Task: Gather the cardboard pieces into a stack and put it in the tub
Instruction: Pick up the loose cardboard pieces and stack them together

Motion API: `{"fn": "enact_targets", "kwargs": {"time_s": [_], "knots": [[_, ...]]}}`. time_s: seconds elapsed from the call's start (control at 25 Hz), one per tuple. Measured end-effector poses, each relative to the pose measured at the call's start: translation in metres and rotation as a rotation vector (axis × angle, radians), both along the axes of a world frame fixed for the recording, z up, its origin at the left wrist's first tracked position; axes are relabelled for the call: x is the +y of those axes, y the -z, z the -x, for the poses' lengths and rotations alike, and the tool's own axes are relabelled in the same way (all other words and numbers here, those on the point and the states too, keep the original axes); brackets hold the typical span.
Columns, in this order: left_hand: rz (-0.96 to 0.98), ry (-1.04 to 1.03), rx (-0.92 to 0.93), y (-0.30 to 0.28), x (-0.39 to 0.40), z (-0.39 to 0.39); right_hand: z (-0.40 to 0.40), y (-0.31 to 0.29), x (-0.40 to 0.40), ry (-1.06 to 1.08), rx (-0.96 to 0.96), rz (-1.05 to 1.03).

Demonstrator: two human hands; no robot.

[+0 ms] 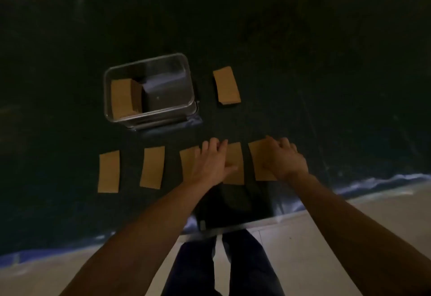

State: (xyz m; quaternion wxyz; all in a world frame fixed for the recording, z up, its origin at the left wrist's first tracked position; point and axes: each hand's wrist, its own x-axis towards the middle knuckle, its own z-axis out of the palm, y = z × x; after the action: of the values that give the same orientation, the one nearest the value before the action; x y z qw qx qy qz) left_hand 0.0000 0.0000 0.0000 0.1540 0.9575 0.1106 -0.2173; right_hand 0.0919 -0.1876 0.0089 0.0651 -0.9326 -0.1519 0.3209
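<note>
Several brown cardboard pieces lie in a row on the dark table cover. My left hand [213, 161] rests flat with spread fingers between the third piece [187, 160] and the fourth piece [235, 165], overlapping both. My right hand [283, 158] lies over the rightmost piece [260, 163], fingers curled on its far edge. Two more pieces [109, 171] [152, 167] lie untouched at the left. One piece [226, 85] lies apart, right of the clear tub [186, 79]. The tub holds a cardboard stack [123, 97] against its left wall.
A dark flat object [233, 204] lies at the table's near edge below my hands. The dark cover [326, 62] stretches far back and to both sides. Pale floor and my legs [224, 267] show below the table edge.
</note>
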Motion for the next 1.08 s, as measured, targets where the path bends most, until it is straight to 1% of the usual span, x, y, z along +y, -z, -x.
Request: {"fn": "enact_targets", "kwargs": {"time_s": [0.12,0.32,0.48,0.56,0.6,0.68,0.76,0.84,0.88,0.92,1.0,1.08], "knots": [[-0.032,-0.009,0.012,0.011,0.002,-0.009,-0.006,0.012,0.007,-0.023,0.008,0.058],[-0.004,-0.072,-0.058,0.017,-0.002,-0.013,-0.006,0.019,0.010,0.025,-0.051,0.032],[0.053,-0.164,-0.051,0.016,-0.004,-0.019,-0.007,0.017,0.016,0.090,-0.016,-0.014],[0.079,-0.170,-0.071,0.015,-0.004,-0.019,-0.008,0.016,0.020,0.170,-0.015,-0.083],[0.130,-0.189,-0.081,0.016,-0.005,-0.017,-0.007,0.018,0.020,0.225,-0.029,-0.147],[0.298,-0.277,-0.087,0.011,-0.002,-0.012,-0.006,0.014,0.016,0.349,-0.010,-0.290],[0.500,-0.385,-0.076,0.005,0.006,-0.010,-0.007,0.008,0.010,0.529,0.125,-0.473],[0.744,-0.509,-0.042,-0.010,0.016,-0.008,-0.001,-0.006,0.011,0.762,0.351,-0.664],[0.851,-0.550,-0.018,-0.019,0.021,-0.008,0.003,-0.014,0.014,0.869,0.459,-0.716],[0.929,-0.568,0.002,-0.027,0.024,-0.008,0.008,-0.021,0.018,0.924,0.554,-0.743],[0.960,-0.538,-0.009,-0.040,0.026,-0.007,0.021,-0.033,0.028,0.927,0.729,-0.806],[0.912,-0.516,-0.050,-0.043,0.023,-0.008,0.030,-0.041,0.038,0.955,0.857,-0.867]]}}
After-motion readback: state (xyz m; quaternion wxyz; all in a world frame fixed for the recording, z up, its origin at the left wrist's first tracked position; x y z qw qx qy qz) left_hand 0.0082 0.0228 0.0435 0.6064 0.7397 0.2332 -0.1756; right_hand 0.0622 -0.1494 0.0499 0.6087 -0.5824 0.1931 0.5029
